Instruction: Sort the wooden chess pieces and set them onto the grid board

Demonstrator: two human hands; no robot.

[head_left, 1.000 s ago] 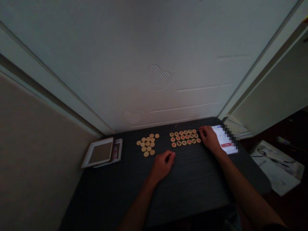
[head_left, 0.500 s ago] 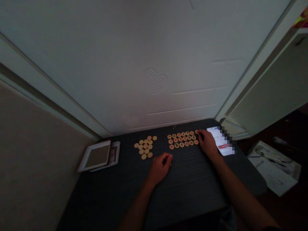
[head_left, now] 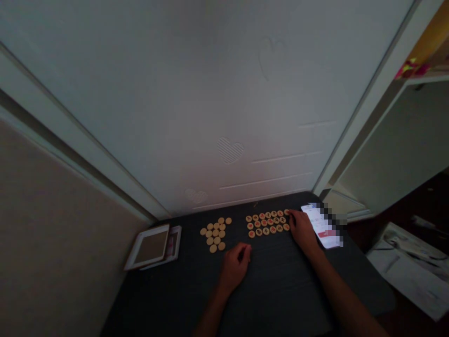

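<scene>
Round wooden Chinese chess pieces (head_left: pixel 266 231) with red or black characters lie in three rows on the dark table. At the right end of the far row, my right hand (head_left: pixel 302 230) has its fingertips closed at the edge of one Chinese chess piece (head_left: pixel 286 212). My left hand (head_left: pixel 235 264) rests on the table in a loose fist, nearer to me than the rows. Nothing shows in its curled fingers. To its upper left is a loose group of plain-faced pieces (head_left: pixel 215 233), without visible characters.
A lit phone (head_left: pixel 321 227) lies just right of my right hand, partly blurred out. Stacked frames or trays (head_left: pixel 153 245) sit at the table's left side. A pale wall panel with hearts (head_left: pixel 230 150) rises behind. Papers or a box (head_left: pixel 409 271) lie low at the right.
My view has tilted upward, so the table and hands appear lower. My right hand stays at the far row's right end, and my left hand keeps its curled pose.
</scene>
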